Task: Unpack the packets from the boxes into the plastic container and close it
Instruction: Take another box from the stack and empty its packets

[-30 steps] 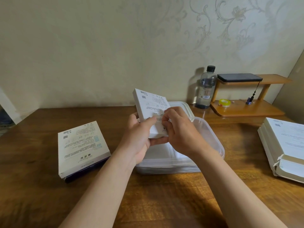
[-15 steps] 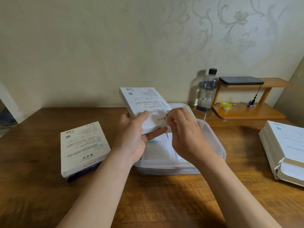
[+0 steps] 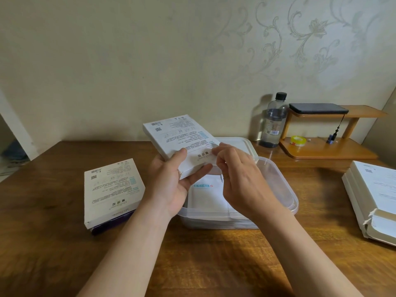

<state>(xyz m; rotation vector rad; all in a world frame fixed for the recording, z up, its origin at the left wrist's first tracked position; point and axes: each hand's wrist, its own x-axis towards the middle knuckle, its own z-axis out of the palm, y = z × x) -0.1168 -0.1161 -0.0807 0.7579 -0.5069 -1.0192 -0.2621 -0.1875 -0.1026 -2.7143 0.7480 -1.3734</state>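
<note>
One box (image 3: 182, 136) over container (image 3: 286, 186): left grip (image 3: 171, 183) underneath, right grip (image 3: 240, 181) pinching near end.

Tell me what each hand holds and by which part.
The left hand grips the white box at its near end, thumb on top, fingers underneath. The right hand pinches the same box's near right corner.

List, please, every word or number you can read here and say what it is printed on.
Nothing reads clearly.
Held box: large upside-down characters and fine print, blurred.
Left box: same print, blurred.
Bottle label: barcode, digits too small.
Packet in container: blue label, blurred.
Right boxes: print blurred.
</note>
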